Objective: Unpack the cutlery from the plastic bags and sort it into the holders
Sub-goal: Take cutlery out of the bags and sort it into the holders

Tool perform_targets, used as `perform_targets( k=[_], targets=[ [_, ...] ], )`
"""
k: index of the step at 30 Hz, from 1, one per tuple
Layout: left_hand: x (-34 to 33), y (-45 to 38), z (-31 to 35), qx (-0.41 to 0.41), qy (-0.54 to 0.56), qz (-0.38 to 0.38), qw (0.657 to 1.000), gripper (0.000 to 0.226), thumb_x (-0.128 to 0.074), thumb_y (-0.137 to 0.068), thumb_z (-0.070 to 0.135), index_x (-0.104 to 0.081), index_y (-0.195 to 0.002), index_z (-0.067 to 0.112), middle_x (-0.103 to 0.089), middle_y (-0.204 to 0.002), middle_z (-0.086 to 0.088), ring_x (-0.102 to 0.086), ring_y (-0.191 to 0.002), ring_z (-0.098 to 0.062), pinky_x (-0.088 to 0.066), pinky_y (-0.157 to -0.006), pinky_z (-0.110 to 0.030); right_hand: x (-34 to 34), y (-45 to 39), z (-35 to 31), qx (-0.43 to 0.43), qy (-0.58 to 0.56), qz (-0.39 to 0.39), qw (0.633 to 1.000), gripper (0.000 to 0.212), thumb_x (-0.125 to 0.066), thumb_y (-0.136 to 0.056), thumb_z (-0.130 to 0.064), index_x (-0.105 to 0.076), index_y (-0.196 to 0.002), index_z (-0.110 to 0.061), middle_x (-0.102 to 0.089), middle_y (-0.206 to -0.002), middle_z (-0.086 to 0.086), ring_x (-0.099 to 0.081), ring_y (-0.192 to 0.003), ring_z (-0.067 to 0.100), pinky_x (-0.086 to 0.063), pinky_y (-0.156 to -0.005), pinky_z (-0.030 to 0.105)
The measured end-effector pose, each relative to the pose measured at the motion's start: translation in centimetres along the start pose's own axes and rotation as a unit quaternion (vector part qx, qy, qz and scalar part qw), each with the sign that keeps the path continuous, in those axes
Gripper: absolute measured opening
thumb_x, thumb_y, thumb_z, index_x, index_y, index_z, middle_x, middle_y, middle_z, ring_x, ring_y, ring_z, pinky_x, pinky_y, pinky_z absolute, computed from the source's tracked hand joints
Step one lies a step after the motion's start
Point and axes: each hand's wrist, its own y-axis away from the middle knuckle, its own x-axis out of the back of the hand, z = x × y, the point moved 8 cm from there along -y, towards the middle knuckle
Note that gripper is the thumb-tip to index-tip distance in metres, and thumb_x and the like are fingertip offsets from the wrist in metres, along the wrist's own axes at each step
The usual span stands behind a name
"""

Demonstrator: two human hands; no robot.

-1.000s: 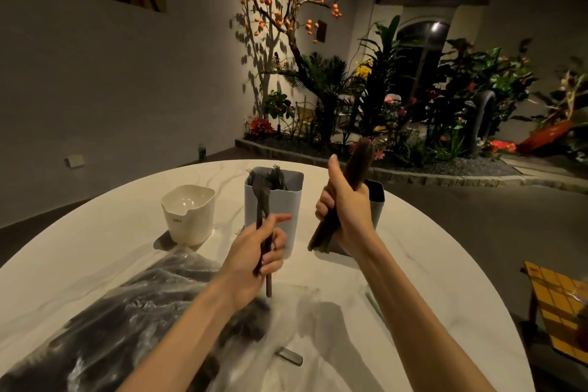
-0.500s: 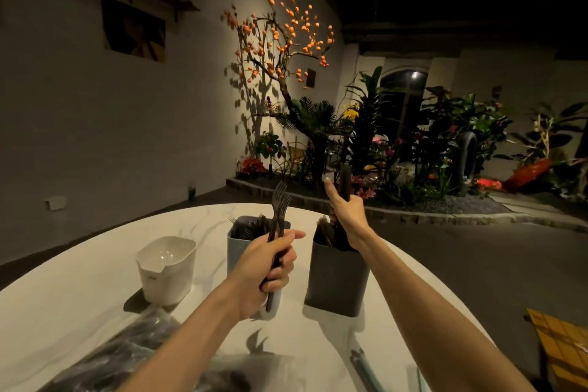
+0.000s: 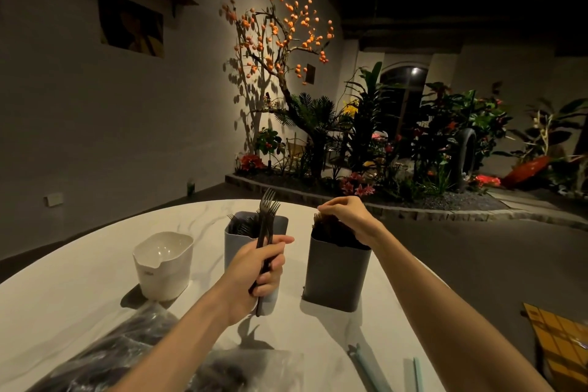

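Right hand (image 3: 348, 216) lowered onto dark holder (image 3: 335, 277), grip unclear, left fingers (image 3: 270, 277) clutching forks (image 3: 265, 232).

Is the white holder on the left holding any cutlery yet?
No, the white holder shows only its bare inside, while the forks are gripped upright in the left hand before the grey holder.

Perhaps restaurant courtyard — planted garden bed (image 3: 366, 175)
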Motion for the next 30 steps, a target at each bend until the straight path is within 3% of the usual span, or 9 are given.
perform_targets(
  k=[4,8,13,15,19,22,24,27,30],
  targets=[
    [0.3,0.2,-0.1,0.001,0.004,0.002,1.0,0.023,-0.046,-0.105,0.014,-0.061,-0.118,0.001,-0.049,-0.062,-0.008,-0.037,-0.038,-0.011,-0.031,-0.033,-0.016,1.0,0.0,0.8,-0.035,-0.033,-0.033,0.998,0.017,-0.055,-0.101,-0.008,-0.07,-0.108,-0.006,-0.067,-0.115,0.016,-0.063,-0.109,0.026,-0.055,-0.09,0.035],
    [0.3,0.3,-0.2,0.009,0.015,-0.007,1.0,0.025,-0.044,-0.105,0.02,-0.062,-0.111,0.003,-0.048,-0.06,-0.007,-0.035,-0.038,-0.01,-0.03,-0.032,-0.016,1.7,0.9,1.2,-0.061,-0.091,-0.05,0.993,0.028,-0.041,-0.1,0.006,-0.062,-0.118,0.0,-0.065,-0.118,0.02,-0.066,-0.109,0.03,-0.058,-0.087,0.035],
    [0.2,0.5,-0.2,0.007,0.066,-0.005,0.998,0.032,-0.038,-0.105,0.01,-0.06,-0.127,0.004,-0.055,-0.071,-0.01,-0.038,-0.046,-0.009,-0.035,-0.036,-0.016,4.3,2.7,-0.2,0.007,-0.136,0.057,0.989,0.022,-0.049,-0.1,0.001,-0.07,-0.106,-0.005,-0.071,-0.108,0.018,-0.07,-0.102,0.027,-0.059,-0.091,0.037],
    [0.0,1.0,-0.1,0.001,0.059,-0.003,0.998,0.031,-0.039,-0.106,0.008,-0.059,-0.128,0.002,-0.062,-0.077,-0.012,-0.047,-0.051,-0.011,-0.043,-0.041,-0.018,4.4,4.8,-1.5,0.037,-0.145,0.062,0.987,0.018,-0.055,-0.099,-0.002,-0.071,-0.104,-0.007,-0.073,-0.103,0.015,-0.072,-0.095,0.023,-0.06,-0.085,0.032],
    [-0.2,2.5,0.4,-0.023,0.058,0.015,0.998,0.03,-0.041,-0.107,0.012,-0.062,-0.125,0.002,-0.075,-0.112,-0.015,-0.074,-0.091,-0.026,-0.058,-0.078,-0.031,1.2,10.4,-3.2,0.077,-0.118,0.001,0.99,0.016,-0.058,-0.098,-0.006,-0.071,-0.104,-0.011,-0.074,-0.092,0.01,-0.069,-0.071,0.013,-0.054,-0.063,0.022],
    [0.0,3.5,0.1,-0.038,0.032,0.03,0.998,0.033,-0.038,-0.108,0.017,-0.062,-0.129,0.006,-0.073,-0.121,-0.01,-0.069,-0.115,-0.029,-0.051,-0.098,-0.038,-3.2,14.6,-2.7,0.071,-0.086,-0.076,0.991,0.013,-0.06,-0.101,-0.021,-0.068,-0.108,-0.014,-0.073,-0.091,0.009,-0.072,-0.072,0.016,-0.058,-0.062,0.025],
    [0.1,4.2,-0.2,-0.049,-0.009,0.034,0.998,0.035,-0.038,-0.108,0.023,-0.063,-0.13,0.011,-0.072,-0.124,-0.004,-0.063,-0.123,-0.029,-0.042,-0.111,-0.049,-6.4,17.1,-2.1,0.056,-0.07,-0.144,0.986,0.025,-0.062,-0.098,-0.038,-0.065,-0.11,-0.017,-0.073,-0.094,0.006,-0.075,-0.078,0.02,-0.06,-0.063,0.027],
    [-0.1,5.2,-0.8,-0.047,0.0,0.04,0.998,0.032,-0.039,-0.108,0.023,-0.06,-0.129,0.011,-0.072,-0.125,-0.005,-0.065,-0.121,-0.029,-0.043,-0.11,-0.054,-9.9,20.0,-1.6,0.054,-0.082,-0.206,0.974,0.03,-0.064,-0.097,-0.043,-0.067,-0.11,-0.016,-0.074,-0.1,0.008,-0.075,-0.079,0.025,-0.061,-0.061,0.03],
    [-0.2,5.7,-2.1,-0.033,0.019,0.021,0.999,0.035,-0.037,-0.107,0.024,-0.056,-0.132,0.009,-0.071,-0.126,-0.007,-0.068,-0.116,-0.028,-0.05,-0.102,-0.049,-10.9,21.2,-0.9,0.058,-0.097,-0.175,0.978,0.024,-0.064,-0.099,-0.03,-0.069,-0.11,-0.01,-0.075,-0.094,0.009,-0.071,-0.069,0.02,-0.06,-0.059,0.03]
  ],
)
